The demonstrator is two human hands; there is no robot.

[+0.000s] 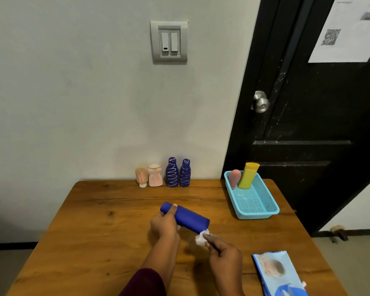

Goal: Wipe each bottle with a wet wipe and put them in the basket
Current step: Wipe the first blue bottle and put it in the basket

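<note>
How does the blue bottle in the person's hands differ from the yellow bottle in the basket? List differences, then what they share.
Colour: the blue bottle is dark blue, the yellow bottle yellow. Pose: the blue bottle lies sideways; the yellow bottle stands, leaning, in the basket. State: the left hand grips the blue bottle while the right hand holds a wet wipe at its end; no hand touches the yellow bottle. Shared: both are unpatterned.

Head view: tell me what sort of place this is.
Probably a room in a home, or perhaps a small office: a wooden table pushed against a plain wall with a light switch, next to a black door with a round knob.
</note>
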